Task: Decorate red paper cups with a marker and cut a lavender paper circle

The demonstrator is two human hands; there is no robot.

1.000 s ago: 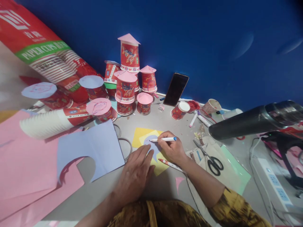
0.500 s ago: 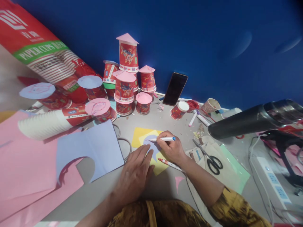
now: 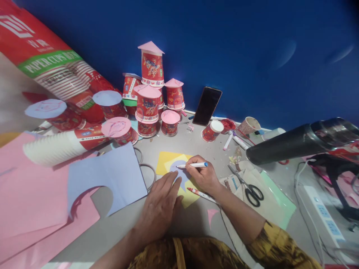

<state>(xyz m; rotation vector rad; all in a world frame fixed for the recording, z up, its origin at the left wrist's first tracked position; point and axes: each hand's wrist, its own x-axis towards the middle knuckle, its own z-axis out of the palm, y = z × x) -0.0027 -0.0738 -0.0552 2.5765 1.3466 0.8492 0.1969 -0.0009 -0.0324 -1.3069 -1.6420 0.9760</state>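
Observation:
A white marker with a blue end (image 3: pixel 198 164) is gripped by my right hand (image 3: pixel 204 173), its tip on a small lilac paper shape (image 3: pixel 183 174). That shape lies on yellow paper (image 3: pixel 162 158). My left hand (image 3: pixel 161 201) rests flat, its fingertips on the edge of the lilac shape, holding nothing. An orange-and-white marker (image 3: pixel 200 194) lies just below my right hand. Below it is a pink paper scrap (image 3: pixel 212 216).
Red paper cups with paper tops (image 3: pixel 147 104) stand stacked at the back. Lilac paper (image 3: pixel 123 168) and pink sheets (image 3: pixel 33 194) lie left. Scissors (image 3: pixel 254 195), a dark flask (image 3: pixel 283 144) and a power strip (image 3: pixel 324 211) are right; a phone (image 3: pixel 207 105) leans behind.

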